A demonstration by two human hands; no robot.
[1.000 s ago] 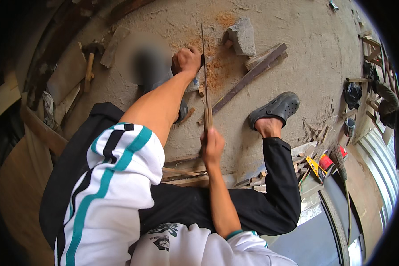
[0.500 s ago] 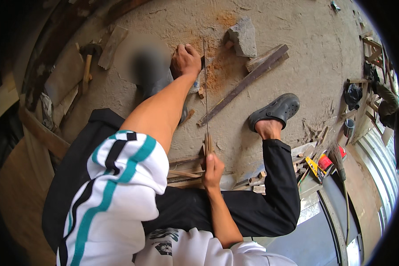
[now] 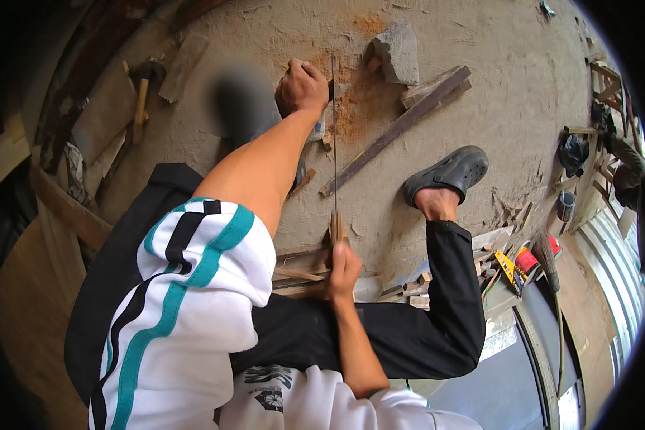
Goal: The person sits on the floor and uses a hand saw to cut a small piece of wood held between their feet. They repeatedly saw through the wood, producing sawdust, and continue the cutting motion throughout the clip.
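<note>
My left hand [image 3: 302, 86] is stretched out to the concrete floor, its fingers closed on a small wooden piece [image 3: 317, 131] that it mostly hides. A handsaw [image 3: 334, 143] is seen edge-on as a thin blade just to the right of that hand. My right hand [image 3: 344, 269] grips the saw's wooden handle close to my body. My right leg in black trousers is bent, with my foot in a black clog [image 3: 448, 172] planted right of the blade.
A grey stone block [image 3: 396, 54] and a long wooden batten [image 3: 401, 122] lie beyond the saw. A hammer [image 3: 142, 93] rests at the far left. Wood offcuts [image 3: 301, 269] are piled near my right hand. Red and yellow tools [image 3: 523, 261] sit at the right.
My right hand has drawn the saw handle back toward my body. My left hand has stayed on the wooden piece.
</note>
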